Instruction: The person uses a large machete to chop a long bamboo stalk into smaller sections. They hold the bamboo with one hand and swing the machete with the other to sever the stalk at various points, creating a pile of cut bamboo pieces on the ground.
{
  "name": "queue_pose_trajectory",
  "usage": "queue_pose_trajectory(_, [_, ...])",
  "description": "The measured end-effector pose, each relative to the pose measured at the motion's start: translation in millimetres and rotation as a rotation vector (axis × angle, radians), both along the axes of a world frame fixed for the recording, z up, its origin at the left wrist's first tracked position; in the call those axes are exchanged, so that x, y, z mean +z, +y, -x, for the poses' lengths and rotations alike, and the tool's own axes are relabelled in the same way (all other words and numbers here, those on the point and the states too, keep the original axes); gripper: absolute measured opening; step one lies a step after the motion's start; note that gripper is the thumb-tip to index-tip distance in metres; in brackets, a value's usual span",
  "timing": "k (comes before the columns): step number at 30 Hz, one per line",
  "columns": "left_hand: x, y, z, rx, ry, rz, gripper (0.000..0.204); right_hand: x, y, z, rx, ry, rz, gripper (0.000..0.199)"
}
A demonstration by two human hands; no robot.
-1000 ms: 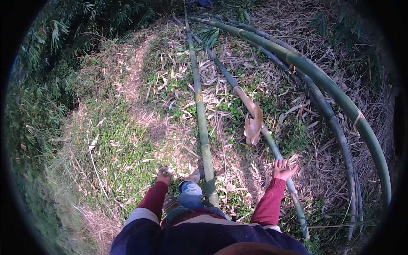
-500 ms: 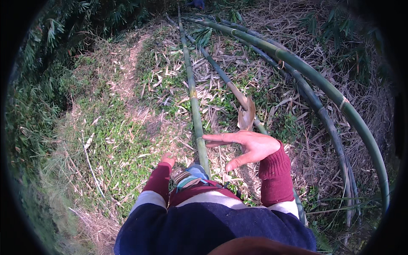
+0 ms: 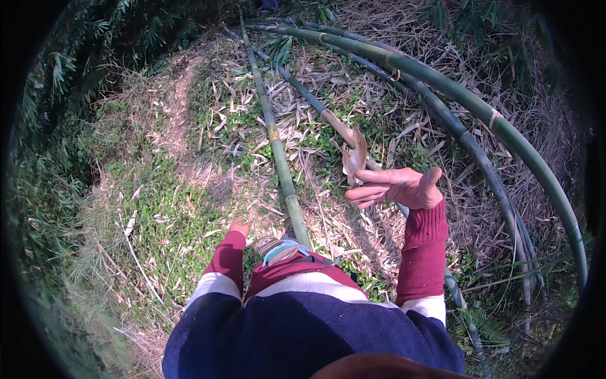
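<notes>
- Two bare hands stand well apart in front of the person's body.
- Right hand [image 3: 404,188]: raised, fingers extended and parted, thumb up, grasping nothing.
- Left hand [image 3: 240,225]: low beside the waist; too small to tell whether its fingers are loose or curled.
- One green bamboo pole [image 3: 278,148] lies between the hands, running from the top edge toward the waist, nearest the left hand.
- Another pole [image 3: 307,96], bearing a dry brown husk [image 3: 355,155], passes behind the right hand in view.
- Several thicker poles [image 3: 445,83] lie farther right, over dry leaves [image 3: 369,237].
</notes>
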State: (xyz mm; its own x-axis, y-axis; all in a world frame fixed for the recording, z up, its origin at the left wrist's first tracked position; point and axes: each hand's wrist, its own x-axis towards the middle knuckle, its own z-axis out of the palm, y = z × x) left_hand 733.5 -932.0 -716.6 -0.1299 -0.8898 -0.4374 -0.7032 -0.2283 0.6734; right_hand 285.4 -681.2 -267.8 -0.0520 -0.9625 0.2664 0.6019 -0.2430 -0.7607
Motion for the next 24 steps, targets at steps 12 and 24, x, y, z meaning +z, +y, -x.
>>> queue_pose_trajectory(12, [5, 8, 45, -0.099, 0.19, 0.016, 0.05, 17, 17, 15, -1.008, -0.096, -0.026, 0.109])
queue_pose_trajectory(24, [11, 20, 50, 0.005, 0.283, -0.227, 0.042, -114, 5, -87, -0.378, 0.329, -0.567, 0.064])
